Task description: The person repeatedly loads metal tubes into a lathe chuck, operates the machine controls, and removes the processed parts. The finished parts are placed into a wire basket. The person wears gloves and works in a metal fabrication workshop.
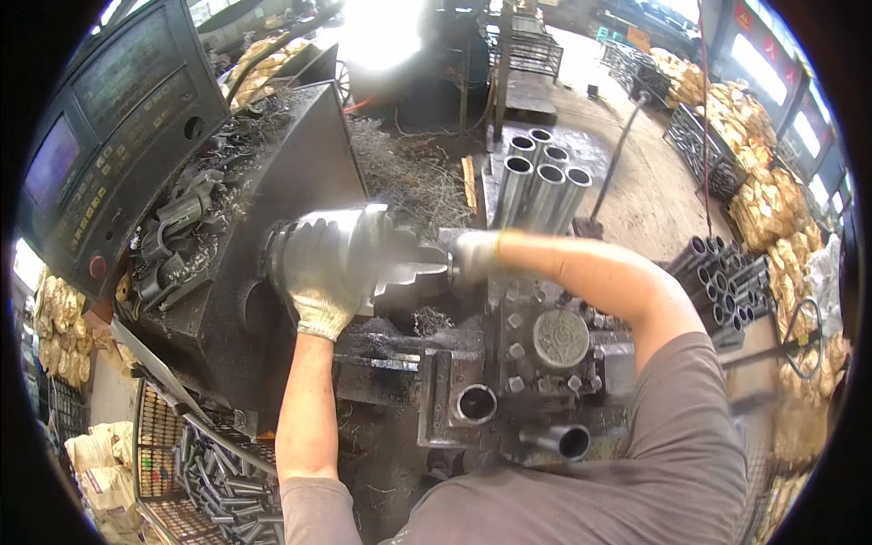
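My left hand (325, 268), in a whitish knit glove, lies over the round metal lathe chuck (377, 221), fingers stretched along its top. Stepped chuck jaws (413, 272) stick out to the right of it. At the jaws' right end is my right hand (480, 254), gloved too and smeared by motion. Its fingers look closed round something at the jaw tips, which I cannot make out. Below the right forearm stands the tool post (560, 338) with its round cap and bolts.
Several upright steel tubes (547, 186) stand behind my right hand, with more stacked tubes (720, 282) at the right. Metal shavings (409, 173) heap behind the chuck. A control panel (109, 173) is at the left. A mesh crate (154, 472) holds short metal pieces at lower left.
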`<state>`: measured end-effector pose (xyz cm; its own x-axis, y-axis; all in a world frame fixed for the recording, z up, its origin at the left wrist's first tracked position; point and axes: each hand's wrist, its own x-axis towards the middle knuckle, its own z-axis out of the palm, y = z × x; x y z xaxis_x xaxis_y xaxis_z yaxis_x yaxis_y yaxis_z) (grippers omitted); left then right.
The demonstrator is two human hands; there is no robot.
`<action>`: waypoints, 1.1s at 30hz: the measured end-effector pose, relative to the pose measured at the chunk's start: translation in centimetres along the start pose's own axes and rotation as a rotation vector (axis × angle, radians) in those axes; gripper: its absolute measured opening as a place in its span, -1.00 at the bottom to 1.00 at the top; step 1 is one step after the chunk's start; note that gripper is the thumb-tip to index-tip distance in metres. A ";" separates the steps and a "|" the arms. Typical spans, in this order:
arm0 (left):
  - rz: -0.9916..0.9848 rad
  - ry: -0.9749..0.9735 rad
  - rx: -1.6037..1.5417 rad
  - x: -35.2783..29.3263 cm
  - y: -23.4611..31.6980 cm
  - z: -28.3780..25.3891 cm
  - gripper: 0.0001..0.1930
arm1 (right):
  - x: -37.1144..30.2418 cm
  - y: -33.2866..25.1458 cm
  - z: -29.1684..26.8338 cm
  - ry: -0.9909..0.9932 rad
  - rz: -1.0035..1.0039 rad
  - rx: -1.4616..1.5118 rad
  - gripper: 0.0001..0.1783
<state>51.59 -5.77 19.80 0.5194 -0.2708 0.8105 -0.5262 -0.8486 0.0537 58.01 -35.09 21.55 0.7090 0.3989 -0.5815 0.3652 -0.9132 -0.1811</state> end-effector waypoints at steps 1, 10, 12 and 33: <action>0.001 -0.035 0.045 0.0 -1.3 0.8 -0.42 | 1.8 1.1 2.6 0.205 -0.060 -0.022 -0.39; -0.148 -0.028 -0.039 -0.4 -0.8 2.1 -0.57 | -6.0 -1.7 -1.2 -0.030 0.104 0.243 -0.27; -0.161 -0.013 0.075 -1.8 -1.6 2.8 -0.50 | -4.5 1.8 0.1 0.025 0.064 0.098 -0.18; -1.684 -0.568 -1.732 -19.9 13.1 -12.8 -0.57 | -19.4 -24.7 24.2 0.464 0.372 0.604 -0.10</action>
<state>25.75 -5.73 11.86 0.7762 -0.3609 -0.5170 0.6303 0.4688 0.6189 20.66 -22.35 18.15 0.9431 -0.0633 -0.3265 -0.2327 -0.8271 -0.5117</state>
